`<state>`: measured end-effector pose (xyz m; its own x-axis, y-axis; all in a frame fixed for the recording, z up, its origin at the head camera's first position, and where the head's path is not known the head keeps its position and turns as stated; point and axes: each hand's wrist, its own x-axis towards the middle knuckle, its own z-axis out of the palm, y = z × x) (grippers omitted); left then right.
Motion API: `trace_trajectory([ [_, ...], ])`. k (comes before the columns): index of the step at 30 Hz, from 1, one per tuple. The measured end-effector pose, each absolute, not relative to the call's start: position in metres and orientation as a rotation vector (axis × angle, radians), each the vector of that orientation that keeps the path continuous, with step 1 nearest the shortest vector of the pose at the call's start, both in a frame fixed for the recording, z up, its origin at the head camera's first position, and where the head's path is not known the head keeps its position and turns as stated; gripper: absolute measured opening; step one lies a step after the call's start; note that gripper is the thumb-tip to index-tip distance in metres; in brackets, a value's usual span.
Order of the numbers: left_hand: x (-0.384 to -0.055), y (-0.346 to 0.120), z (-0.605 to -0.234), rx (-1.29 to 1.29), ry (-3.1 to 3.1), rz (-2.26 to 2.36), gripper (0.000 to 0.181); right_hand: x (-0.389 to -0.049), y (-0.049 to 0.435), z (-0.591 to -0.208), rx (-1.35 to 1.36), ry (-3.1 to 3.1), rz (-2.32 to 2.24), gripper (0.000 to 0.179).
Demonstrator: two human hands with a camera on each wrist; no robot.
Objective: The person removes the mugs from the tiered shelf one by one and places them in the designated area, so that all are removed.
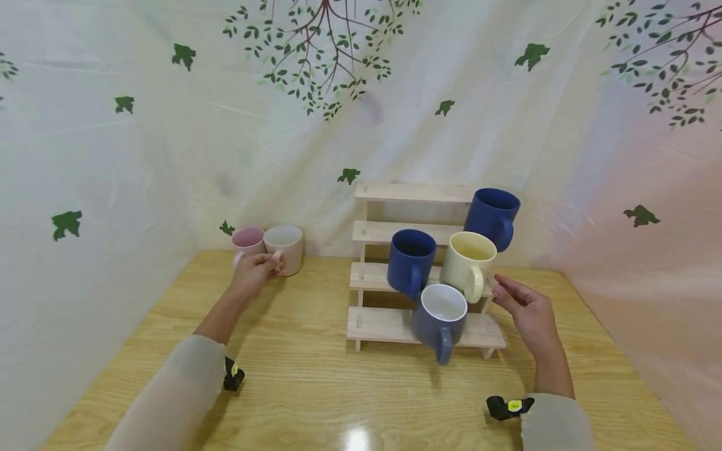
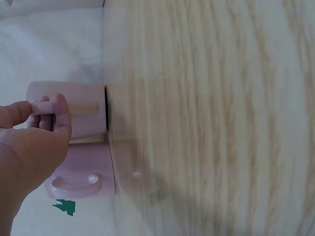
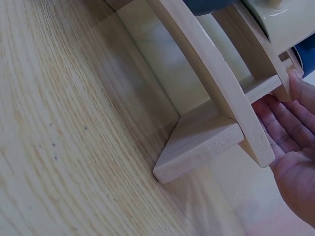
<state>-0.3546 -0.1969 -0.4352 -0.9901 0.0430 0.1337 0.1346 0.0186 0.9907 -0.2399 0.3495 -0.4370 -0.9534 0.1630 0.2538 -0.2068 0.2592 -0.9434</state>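
Observation:
At the table's back left, my left hand (image 1: 252, 275) pinches the handle of a pale pink mug (image 1: 292, 252) with a white inside. A deeper pink mug (image 2: 81, 167) stands right beside it, its own handle free. My right hand (image 1: 531, 313) is at the right end of a stepped wooden rack (image 1: 383, 324). In the right wrist view its thumb and fingers grip the end of a shelf board (image 3: 266, 88), close under the cream mug (image 1: 465, 263).
On the rack sit a blue mug (image 1: 403, 266), another blue mug (image 1: 485, 213) high on the right, and a grey-blue mug (image 1: 431, 322) on the lowest step. Handles jut forward. A patterned curtain (image 1: 282, 156) hangs behind the wooden table (image 1: 316, 382).

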Motion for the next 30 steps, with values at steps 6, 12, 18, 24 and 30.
trace_trajectory([
  [6,-0.357,-0.205,-0.431,-0.222,-2.259,-2.137,0.031,-0.240,0.350,-0.435,0.042,-2.229,1.749,0.057],
  [12,-0.356,-0.209,-0.430,-0.230,-2.277,-2.154,0.026,-0.241,0.350,-0.437,0.042,-2.225,1.763,0.056],
  [18,-0.352,-0.210,-0.427,-0.219,-2.303,-2.148,0.031,-0.241,0.349,-0.437,0.025,-2.256,1.732,0.057],
  [24,-0.346,-0.210,-0.415,-0.141,-2.401,-1.944,0.035,-0.239,0.348,-0.435,0.033,-2.274,1.710,0.057],
  [30,-0.343,-0.203,-0.391,-0.054,-2.451,-1.631,0.024,-0.238,0.349,-0.435,0.044,-2.257,1.734,0.057],
])
